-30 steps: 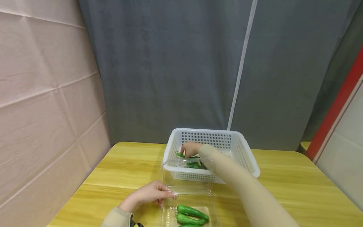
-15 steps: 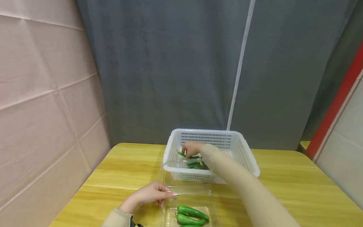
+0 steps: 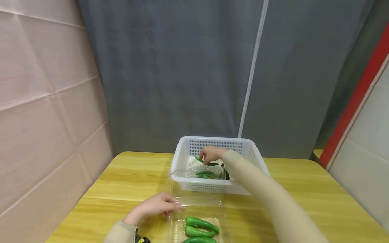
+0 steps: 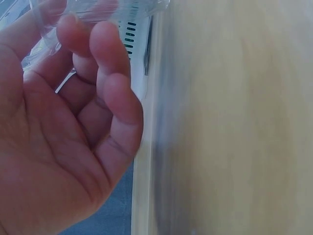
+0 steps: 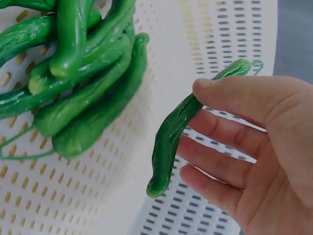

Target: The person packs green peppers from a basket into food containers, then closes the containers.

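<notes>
Head view: your yellow wood-grain counter [image 3: 136, 175] carries a white perforated plastic basket [image 3: 253, 155] on its far side and a clear hinged plastic box [image 3: 199, 202] on the near side, lid turned up toward the basket.
Held pepper: you have the slender, wrinkled dark-green pepper [image 5: 167, 142] over the basket, far of the heap and apart from it.
Right grip: your right hand [image 5: 269, 152] has thumb and fingers together, clamped on that pepper toward its stalk end.
Left grip: your left hand [image 3: 159, 205] pinches the box's left edge, near the hinge.
Boxed peppers: three glossy green peppers [image 3: 201, 222] lie in the box, which I'd count as done; its near end is cut off, so there may be more.
Basket peppers: a heap of long green peppers [image 5: 78, 95] remains, too overlapped to count. I'd judge the job only partly through, with the lid not yet down.
Writing: you'll find no readable brand, label or lettering.
</notes>
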`<state>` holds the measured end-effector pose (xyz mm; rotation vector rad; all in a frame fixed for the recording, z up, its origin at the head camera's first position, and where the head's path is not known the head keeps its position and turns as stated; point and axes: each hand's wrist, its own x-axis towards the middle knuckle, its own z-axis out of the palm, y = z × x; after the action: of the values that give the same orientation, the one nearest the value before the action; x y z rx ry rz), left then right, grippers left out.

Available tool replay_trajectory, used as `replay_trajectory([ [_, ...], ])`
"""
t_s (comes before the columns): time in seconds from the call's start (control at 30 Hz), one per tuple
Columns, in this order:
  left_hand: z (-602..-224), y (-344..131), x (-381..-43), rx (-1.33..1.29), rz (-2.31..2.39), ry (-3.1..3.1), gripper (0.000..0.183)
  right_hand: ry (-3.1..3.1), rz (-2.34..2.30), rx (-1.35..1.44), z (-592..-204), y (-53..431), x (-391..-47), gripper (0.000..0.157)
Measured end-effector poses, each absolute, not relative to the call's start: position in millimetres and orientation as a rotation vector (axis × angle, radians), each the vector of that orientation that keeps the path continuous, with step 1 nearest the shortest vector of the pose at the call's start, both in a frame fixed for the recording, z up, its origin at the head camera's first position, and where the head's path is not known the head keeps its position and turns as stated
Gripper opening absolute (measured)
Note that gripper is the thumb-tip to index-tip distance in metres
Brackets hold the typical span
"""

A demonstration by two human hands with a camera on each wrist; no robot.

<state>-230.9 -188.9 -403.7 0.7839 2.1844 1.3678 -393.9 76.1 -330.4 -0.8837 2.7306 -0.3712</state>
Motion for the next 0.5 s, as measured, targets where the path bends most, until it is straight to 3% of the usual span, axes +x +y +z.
replay_trajectory([
  [0.5, -400, -189, -240, 0.802, 1.331, 2.204, 0.032, 2.737, -0.546, -0.822, -297, 125, -376, 0.036],
])
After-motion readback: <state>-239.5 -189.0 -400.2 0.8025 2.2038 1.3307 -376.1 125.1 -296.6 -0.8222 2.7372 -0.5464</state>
